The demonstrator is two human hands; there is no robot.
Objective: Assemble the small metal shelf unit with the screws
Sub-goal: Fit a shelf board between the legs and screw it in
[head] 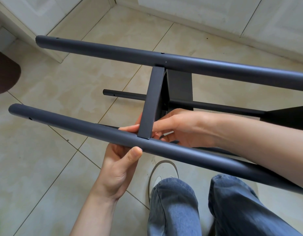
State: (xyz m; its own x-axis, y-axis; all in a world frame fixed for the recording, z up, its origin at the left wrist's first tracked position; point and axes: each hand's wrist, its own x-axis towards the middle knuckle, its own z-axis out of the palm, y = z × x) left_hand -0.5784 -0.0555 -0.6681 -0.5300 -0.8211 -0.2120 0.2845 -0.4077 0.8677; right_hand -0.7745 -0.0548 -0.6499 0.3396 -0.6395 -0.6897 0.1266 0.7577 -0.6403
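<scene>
We hold the shelf frame point(164, 106) in the air over a tiled floor point(62, 82), above our knees. It is dark grey metal with a matte finish. Two round tubes run across the view from left to right, the far tube point(113, 51) higher and the near tube point(79, 128) lower, each with a rounded end cap and small screw holes along its length. A flat crossbar point(152, 99) joins them at right angles, its near end sitting on the near tube. Behind the crossbar a flat dark panel hangs down, and two thinner-looking tubes of the same colour lie farther below, partly hidden.

Our left hand point(120, 166) grips the near tube from underneath, thumb curled up against its front side, fingertips showing over the top beside the crossbar joint. Our right hand point(179, 128) reaches in from the right between the tubes, its fingers curled at the crossbar's near end; we cannot tell whether they pinch a screw there. Below, blue jeans point(172, 201) and a pale shoe point(157, 174) show against the floor.
</scene>
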